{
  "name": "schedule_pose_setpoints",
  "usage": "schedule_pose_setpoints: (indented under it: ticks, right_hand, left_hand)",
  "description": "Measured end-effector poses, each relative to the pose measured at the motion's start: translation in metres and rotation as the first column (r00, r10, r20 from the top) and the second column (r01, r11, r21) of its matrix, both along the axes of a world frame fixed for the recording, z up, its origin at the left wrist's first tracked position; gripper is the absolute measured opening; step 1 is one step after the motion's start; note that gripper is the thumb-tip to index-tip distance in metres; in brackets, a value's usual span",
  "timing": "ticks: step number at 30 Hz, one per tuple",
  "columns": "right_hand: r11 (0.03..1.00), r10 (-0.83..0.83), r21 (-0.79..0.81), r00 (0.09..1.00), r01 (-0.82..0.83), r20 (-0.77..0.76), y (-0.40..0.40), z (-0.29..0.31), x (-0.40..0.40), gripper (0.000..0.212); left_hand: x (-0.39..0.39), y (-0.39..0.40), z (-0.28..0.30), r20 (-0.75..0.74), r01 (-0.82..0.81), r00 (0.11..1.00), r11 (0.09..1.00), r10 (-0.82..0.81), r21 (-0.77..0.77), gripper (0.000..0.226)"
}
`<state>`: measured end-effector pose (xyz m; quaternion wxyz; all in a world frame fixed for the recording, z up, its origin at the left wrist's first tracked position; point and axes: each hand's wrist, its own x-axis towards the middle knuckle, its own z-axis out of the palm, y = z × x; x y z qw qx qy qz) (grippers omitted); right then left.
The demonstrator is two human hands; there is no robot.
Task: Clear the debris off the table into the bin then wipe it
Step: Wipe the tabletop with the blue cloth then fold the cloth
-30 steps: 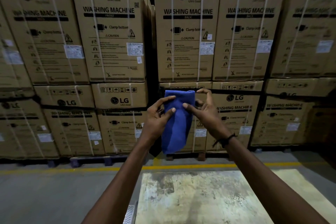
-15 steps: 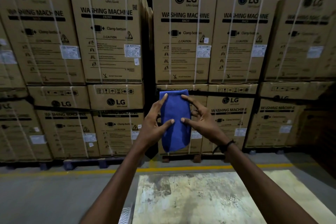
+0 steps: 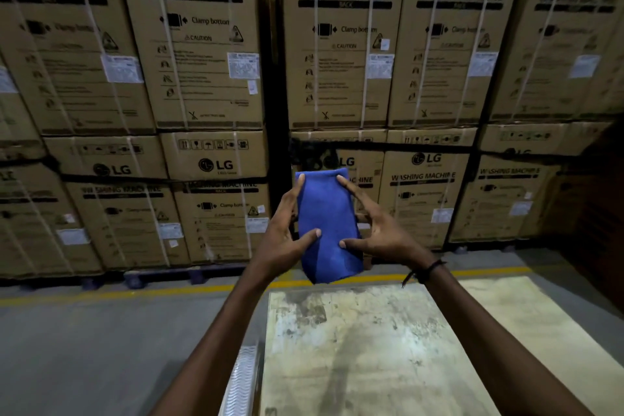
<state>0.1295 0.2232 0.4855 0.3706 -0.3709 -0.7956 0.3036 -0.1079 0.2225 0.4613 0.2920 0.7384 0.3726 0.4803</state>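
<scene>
Between the two raised hands hangs a folded blue cloth (image 3: 327, 226), upright. The left hand (image 3: 282, 240) pinches its left edge with thumb and forefinger; the right hand (image 3: 378, 230) pinches its right edge likewise. Below the hands lies a stained, pale, flat tabletop (image 3: 364, 348); beyond them stand stacked brown cardboard boxes (image 3: 202, 44).
</scene>
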Motion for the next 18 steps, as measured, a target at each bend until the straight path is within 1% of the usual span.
schedule_pose_setpoints:
  ticks: [2,3,5,7,9,11,13,15,18]
  right_hand:
    - [1.0,-0.007,-0.016,1.0,0.007,-0.019,-0.009,-0.012,-0.007,0.108]
    - [0.999,-0.008,-0.04,0.999,0.007,-0.033,-0.015,-0.019,-0.01,0.108]
    - [0.995,0.002,-0.102,0.998,-0.009,-0.065,-0.028,-0.03,-0.018,0.107]
    - [0.99,0.021,-0.139,0.995,-0.035,-0.098,-0.042,-0.041,-0.026,0.107]
    - [0.984,0.053,-0.167,0.994,-0.069,-0.098,-0.056,-0.05,-0.035,0.11]
    - [0.971,0.103,-0.208,0.991,-0.118,-0.08,-0.069,-0.063,-0.045,0.112]
    - [0.96,0.153,-0.229,0.987,-0.159,-0.045,-0.08,-0.074,-0.057,0.113]
    - [0.948,0.203,-0.249,0.979,-0.199,-0.01,-0.091,-0.087,-0.072,0.114]
    - [0.926,0.256,-0.279,0.966,-0.255,-0.034,-0.109,-0.106,-0.098,0.112]
  left_hand:
    - [-0.007,-0.01,-0.007,0.02,0.034,0.999,0.999,-0.034,-0.025,0.095]
    - [-0.011,-0.017,-0.012,0.054,0.059,0.997,0.996,-0.056,-0.063,0.093]
    - [-0.019,-0.033,-0.022,0.113,0.082,0.991,0.99,-0.069,-0.114,0.081]
    - [-0.028,-0.051,-0.034,0.128,0.064,0.991,0.991,-0.048,-0.121,0.069]
    - [-0.037,-0.075,-0.046,0.118,0.047,0.993,0.989,-0.03,-0.142,0.068]
    - [-0.048,-0.101,-0.059,0.086,-0.017,0.996,0.986,0.031,-0.164,0.073]
    - [-0.06,-0.126,-0.072,0.035,-0.111,0.992,0.982,0.118,-0.153,0.078]
    - [-0.073,-0.149,-0.085,0.02,-0.184,0.982,0.971,0.189,-0.156,0.079]
    - [-0.093,-0.185,-0.108,0.0,-0.277,0.959,0.942,0.282,-0.19,0.081]
